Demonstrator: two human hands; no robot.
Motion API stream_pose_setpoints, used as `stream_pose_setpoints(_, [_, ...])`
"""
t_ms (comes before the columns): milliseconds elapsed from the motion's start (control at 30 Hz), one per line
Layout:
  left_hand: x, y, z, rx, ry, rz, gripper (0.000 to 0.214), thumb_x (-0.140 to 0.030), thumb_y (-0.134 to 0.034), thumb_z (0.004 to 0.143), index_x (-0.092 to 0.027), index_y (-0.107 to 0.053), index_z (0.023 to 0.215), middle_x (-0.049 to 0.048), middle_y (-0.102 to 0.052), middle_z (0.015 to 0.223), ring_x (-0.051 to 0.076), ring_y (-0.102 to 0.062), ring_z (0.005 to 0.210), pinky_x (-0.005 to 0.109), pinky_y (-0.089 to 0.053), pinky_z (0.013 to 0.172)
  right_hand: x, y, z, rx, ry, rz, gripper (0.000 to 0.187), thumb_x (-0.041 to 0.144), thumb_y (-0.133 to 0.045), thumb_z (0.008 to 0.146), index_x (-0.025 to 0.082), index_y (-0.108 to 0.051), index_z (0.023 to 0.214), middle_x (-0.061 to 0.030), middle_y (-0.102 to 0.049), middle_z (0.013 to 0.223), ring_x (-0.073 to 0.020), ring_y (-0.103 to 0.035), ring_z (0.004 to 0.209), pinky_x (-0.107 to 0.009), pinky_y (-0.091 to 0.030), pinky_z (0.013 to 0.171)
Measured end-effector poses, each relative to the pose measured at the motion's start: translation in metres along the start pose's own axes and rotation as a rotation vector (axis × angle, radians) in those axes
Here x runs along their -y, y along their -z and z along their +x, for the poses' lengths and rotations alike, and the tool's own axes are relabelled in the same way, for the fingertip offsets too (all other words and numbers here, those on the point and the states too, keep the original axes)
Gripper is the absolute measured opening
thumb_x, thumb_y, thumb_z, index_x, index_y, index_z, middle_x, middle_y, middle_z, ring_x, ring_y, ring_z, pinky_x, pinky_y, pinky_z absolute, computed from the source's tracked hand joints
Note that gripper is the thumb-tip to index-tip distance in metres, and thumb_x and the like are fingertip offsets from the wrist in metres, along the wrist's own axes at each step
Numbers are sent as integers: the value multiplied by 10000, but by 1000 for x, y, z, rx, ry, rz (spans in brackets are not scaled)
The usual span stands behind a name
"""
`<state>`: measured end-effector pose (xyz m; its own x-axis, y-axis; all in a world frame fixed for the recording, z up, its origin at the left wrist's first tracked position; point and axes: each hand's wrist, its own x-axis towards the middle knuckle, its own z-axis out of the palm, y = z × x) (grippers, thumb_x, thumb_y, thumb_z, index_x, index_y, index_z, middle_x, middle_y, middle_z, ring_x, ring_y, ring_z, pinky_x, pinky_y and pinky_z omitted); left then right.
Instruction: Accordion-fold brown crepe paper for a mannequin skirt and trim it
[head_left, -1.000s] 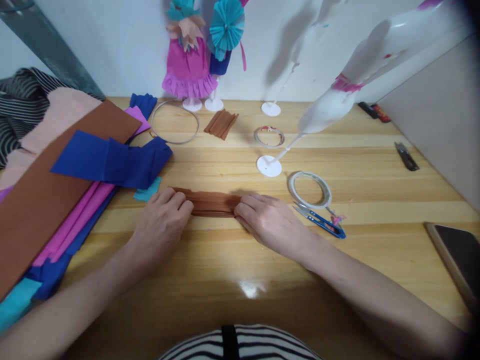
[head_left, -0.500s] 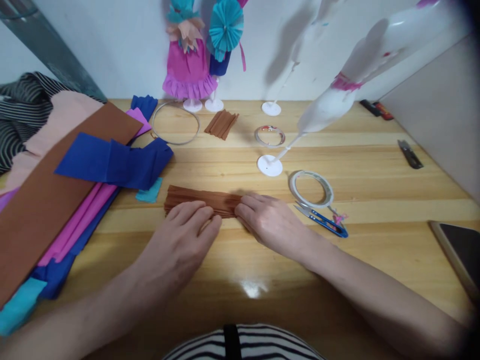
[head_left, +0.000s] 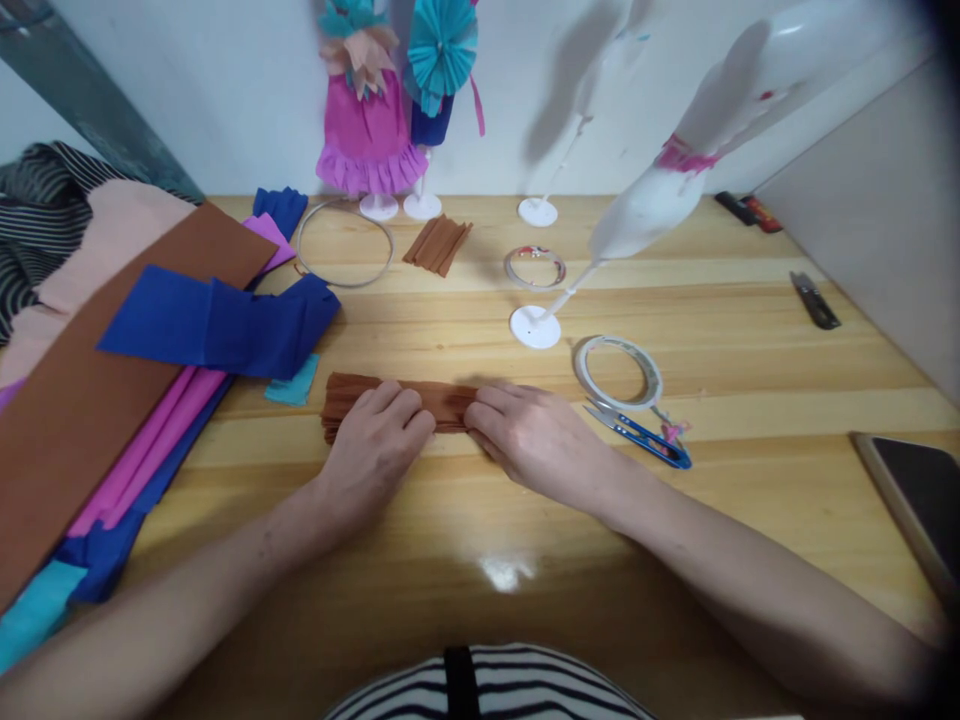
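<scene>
A pleated strip of brown crepe paper (head_left: 349,392) lies flat on the wooden table in front of me. My left hand (head_left: 386,430) rests on its middle with curled fingers gripping the folds. At the strip's right end, my right hand (head_left: 529,430) is closed on the paper, its fingertips hidden under the knuckles. Blue thread snips (head_left: 645,440) lie to the right of my right hand, by a roll of tape (head_left: 619,372). A shorter pleated brown piece (head_left: 439,245) sits farther back.
Coloured crepe paper sheets (head_left: 135,300) are heaped at the left. A wire ring (head_left: 345,243), a smaller tape roll (head_left: 535,267) and a white balloon on a stand (head_left: 645,215) are behind my hands. A utility knife (head_left: 815,302) and a phone (head_left: 919,500) lie at the right.
My left hand has moved forward on the strip, and its fingers have curled in more. My right hand stays at the right end.
</scene>
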<state>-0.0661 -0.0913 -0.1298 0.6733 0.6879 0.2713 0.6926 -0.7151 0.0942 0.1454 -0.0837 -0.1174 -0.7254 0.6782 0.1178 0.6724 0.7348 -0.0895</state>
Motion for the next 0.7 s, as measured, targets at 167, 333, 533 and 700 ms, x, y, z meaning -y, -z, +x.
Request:
stream_pose_setpoints(167, [1, -2, 2, -21, -22, 7, 210, -139, -522, 888, -169, -545, 681, 34, -545, 727, 193, -448, 733, 316, -412, 664, 0, 1, 2, -9, 0, 57, 121, 148, -514, 869, 142, -602, 787, -81, -626, 801, -202, -566, 762, -311, -436, 700])
stream_pose_setpoints(333, [2, -4, 3, -42, -30, 1, 243, -135, -497, 899, -171, -531, 661, 35, -540, 711, 190, -449, 725, 312, -413, 658, 3, -3, 7, -41, -11, 110, 150, 259, -555, 872, 145, -616, 796, -83, -619, 814, -209, -544, 785, -318, -432, 707])
stream_pose_setpoints(533, [6, -8, 2, -46, -27, -37, 256, -146, -476, 913, -174, -525, 663, 30, -527, 716, 185, -437, 723, 314, -396, 652, 3, -16, 15, -130, 38, 146, 263, 254, -452, 937, 148, -621, 764, -66, -604, 769, -177, -521, 735, -293, -420, 699])
stream_pose_setpoints(700, [8, -5, 0, -20, 1, -76, 251, -158, -477, 916, -171, -558, 679, 30, -550, 726, 186, -449, 737, 315, -398, 664, -2, -14, 9, -103, 35, 183, 273, 225, -424, 945, 152, -610, 759, -60, -591, 760, -169, -528, 732, -286, -417, 710])
